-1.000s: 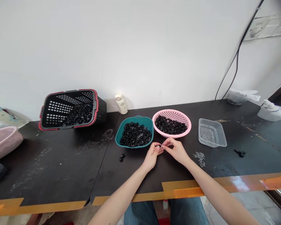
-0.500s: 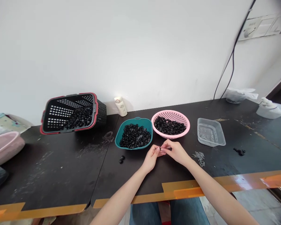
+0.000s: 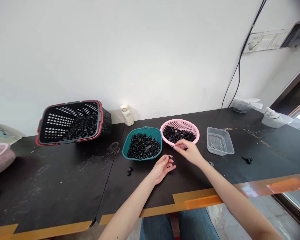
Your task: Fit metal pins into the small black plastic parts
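The thumb and forefinger of the left hand (image 3: 161, 170) pinch a small black piece (image 3: 170, 157), the other fingers loosely spread, while the right hand (image 3: 190, 151), a moment ago meeting them at the piece, has moved off to the near edge of the pink basket (image 3: 183, 124), its fingers bunched, though whether they grip anything I cannot tell. The two-handed work seems paused, with the piece left to one hand. Farther out on the counter (image 3: 72, 193), the teal basin (image 3: 153, 133) sits left of that basket and the clear tray (image 3: 228, 144) right.
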The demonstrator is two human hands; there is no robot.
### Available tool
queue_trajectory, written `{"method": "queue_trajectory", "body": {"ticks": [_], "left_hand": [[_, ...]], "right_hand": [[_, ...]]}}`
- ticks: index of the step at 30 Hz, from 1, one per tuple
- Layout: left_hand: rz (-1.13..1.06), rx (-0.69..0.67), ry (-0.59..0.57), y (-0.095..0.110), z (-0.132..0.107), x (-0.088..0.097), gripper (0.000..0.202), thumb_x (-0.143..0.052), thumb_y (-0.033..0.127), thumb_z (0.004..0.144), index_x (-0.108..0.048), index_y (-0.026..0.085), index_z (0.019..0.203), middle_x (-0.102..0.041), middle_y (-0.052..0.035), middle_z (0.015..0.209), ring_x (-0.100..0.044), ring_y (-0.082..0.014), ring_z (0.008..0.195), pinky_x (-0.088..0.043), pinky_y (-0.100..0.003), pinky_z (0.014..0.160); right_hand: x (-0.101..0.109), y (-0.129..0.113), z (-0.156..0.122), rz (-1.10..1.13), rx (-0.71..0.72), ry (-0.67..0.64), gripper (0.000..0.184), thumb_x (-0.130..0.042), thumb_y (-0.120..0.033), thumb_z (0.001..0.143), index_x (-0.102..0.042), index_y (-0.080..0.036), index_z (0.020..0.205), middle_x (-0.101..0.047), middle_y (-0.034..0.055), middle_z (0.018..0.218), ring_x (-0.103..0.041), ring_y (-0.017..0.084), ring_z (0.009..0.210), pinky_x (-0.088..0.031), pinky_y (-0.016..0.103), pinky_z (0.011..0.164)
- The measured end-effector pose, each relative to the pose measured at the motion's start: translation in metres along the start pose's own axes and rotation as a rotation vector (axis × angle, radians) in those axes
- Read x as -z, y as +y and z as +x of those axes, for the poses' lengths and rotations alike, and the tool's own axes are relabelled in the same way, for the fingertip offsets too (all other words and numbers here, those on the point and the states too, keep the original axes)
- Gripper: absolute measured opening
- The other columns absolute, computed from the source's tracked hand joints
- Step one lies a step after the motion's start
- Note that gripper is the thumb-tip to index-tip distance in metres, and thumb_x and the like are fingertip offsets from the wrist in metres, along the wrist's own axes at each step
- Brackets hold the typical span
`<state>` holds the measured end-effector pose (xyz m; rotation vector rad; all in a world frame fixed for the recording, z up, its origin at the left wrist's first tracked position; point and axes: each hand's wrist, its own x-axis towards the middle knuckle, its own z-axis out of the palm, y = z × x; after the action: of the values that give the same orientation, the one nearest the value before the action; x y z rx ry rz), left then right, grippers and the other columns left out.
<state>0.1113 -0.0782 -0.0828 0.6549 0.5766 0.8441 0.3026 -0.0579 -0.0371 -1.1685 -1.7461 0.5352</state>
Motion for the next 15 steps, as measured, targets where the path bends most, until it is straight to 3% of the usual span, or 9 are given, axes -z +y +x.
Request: {"method": "queue_trajectory", "body": {"ticks": [3, 5, 7, 9, 12, 15], "left_hand": [[-0.022, 0.047, -0.019, 0.000, 0.000, 0.002, 0.018, -0.065, 0.027, 0.082, -0.060, 0.015, 0.094, -0.062, -0.0029, 0.089, -0.060, -0.0074, 0.071, -0.050, -0.035, 0.090], [-0.028, 0.067, -0.020, -0.001, 0.000, 0.003, 0.016, -0.066, 0.025, 0.081, -0.061, 0.015, 0.093, -0.063, -0.0034, 0.091, -0.061, -0.0084, 0.074, -0.049, -0.036, 0.092], [-0.041, 0.073, -0.010, -0.002, 0.000, 0.003, 0.015, -0.067, 0.023, 0.080, -0.062, 0.015, 0.093, -0.063, -0.0031, 0.091, -0.061, -0.0085, 0.074, -0.048, -0.036, 0.093], [-0.057, 0.065, -0.001, -0.002, 0.000, 0.004, 0.015, -0.068, 0.021, 0.080, -0.062, 0.015, 0.092, -0.063, -0.0030, 0.091, -0.061, -0.0082, 0.073, -0.047, -0.037, 0.094], [-0.069, 0.053, -0.003, -0.003, 0.001, 0.004, 0.016, -0.068, 0.021, 0.079, -0.062, 0.015, 0.093, -0.063, -0.0033, 0.090, -0.061, -0.0078, 0.072, -0.048, -0.037, 0.093], [-0.067, 0.035, -0.011, -0.004, 0.001, 0.003, 0.017, -0.069, 0.021, 0.079, -0.062, 0.015, 0.094, -0.063, -0.0042, 0.092, -0.061, -0.0079, 0.072, -0.048, -0.036, 0.093]], "right_hand": [[0.014, 0.015, 0.047, -0.223, -0.066, 0.037, 0.013, -0.055, -0.030, 0.084, -0.066, -0.023, 0.088, -0.070, 0.0048, 0.090, -0.064, 0.020, 0.075, -0.049, 0.033, 0.069], [0.013, 0.025, 0.076, -0.303, -0.073, -0.071, 0.013, -0.056, -0.025, 0.082, -0.068, -0.023, 0.089, -0.071, 0.0052, 0.093, -0.064, 0.021, 0.080, -0.048, 0.033, 0.073], [0.004, 0.033, 0.096, -0.316, -0.074, -0.144, 0.008, -0.063, -0.022, 0.076, -0.070, -0.023, 0.078, -0.072, 0.0044, 0.084, -0.065, 0.021, 0.074, -0.047, 0.030, 0.069], [-0.008, 0.037, 0.106, -0.314, -0.084, -0.195, 0.006, -0.069, -0.022, 0.070, -0.069, -0.023, 0.064, -0.071, 0.0026, 0.069, -0.064, 0.019, 0.065, -0.047, 0.028, 0.065], [-0.021, 0.039, 0.109, -0.313, -0.122, -0.236, 0.021, -0.073, -0.022, 0.066, -0.062, -0.023, 0.047, -0.062, 0.0001, 0.049, -0.059, 0.017, 0.053, -0.045, 0.027, 0.060], [-0.017, 0.038, 0.107, -0.282, -0.148, -0.218, 0.023, -0.071, -0.020, 0.067, -0.061, -0.021, 0.046, -0.061, 0.0015, 0.048, -0.059, 0.018, 0.053, -0.045, 0.029, 0.062]]}}
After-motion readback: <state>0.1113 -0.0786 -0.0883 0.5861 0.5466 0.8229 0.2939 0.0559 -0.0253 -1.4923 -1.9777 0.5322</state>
